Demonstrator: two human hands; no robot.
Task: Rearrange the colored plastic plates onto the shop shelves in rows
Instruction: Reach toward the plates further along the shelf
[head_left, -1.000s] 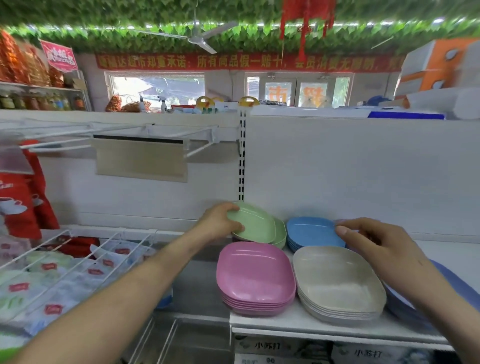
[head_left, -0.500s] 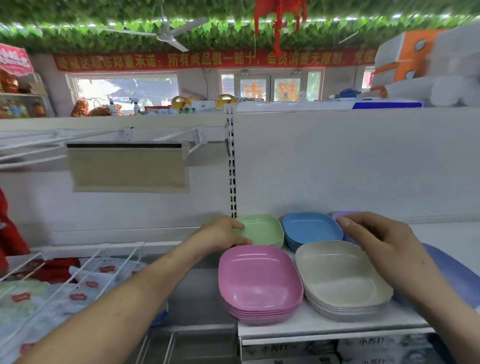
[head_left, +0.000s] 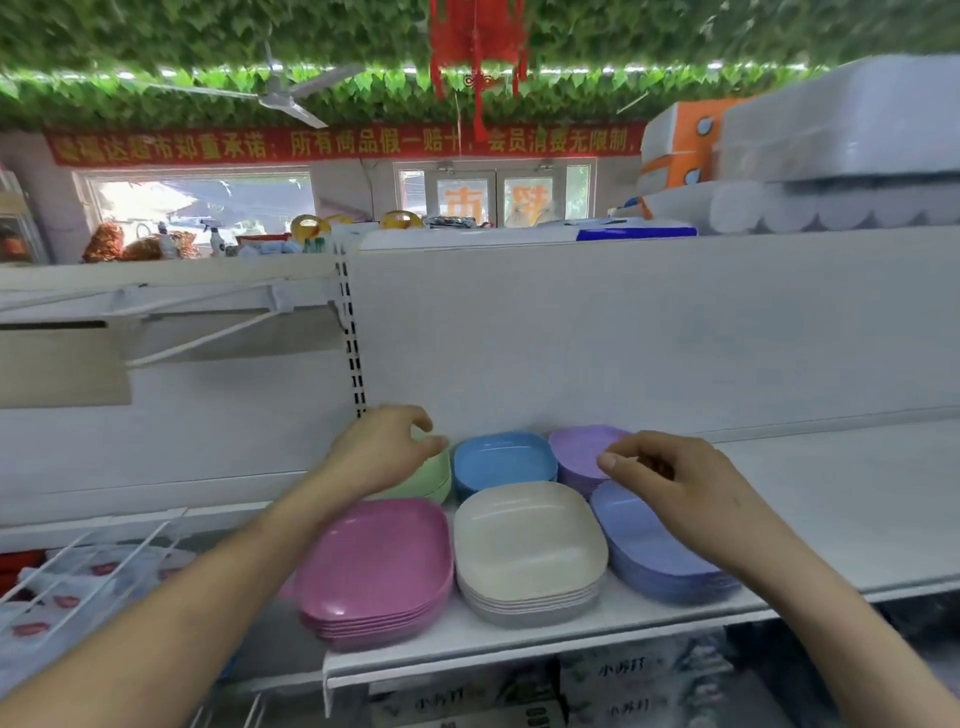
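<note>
Hidden: your left hand covers most of the green stack, so only its right edge shows. Your right hand and wrist cover the right side of the purple stack and the back of the periwinkle stack.
Unclear: you cannot tell whether your left palm touches the green plates.
Plates: rounded-square plastic plates sit in six stacks on the white shelf.
Back row: green stack, blue stack, then purple stack, close together against the back panel.
Front row: pink stack, cream stack, then periwinkle stack. The pink one overhangs the shelf's left end.
Left hand: palm down over the green stack, fingers loosely curled, nothing visibly held.
Right hand: raised over the purple and periwinkle stacks, fingers loosely bent, thumb pointing left, holding nothing.
</note>
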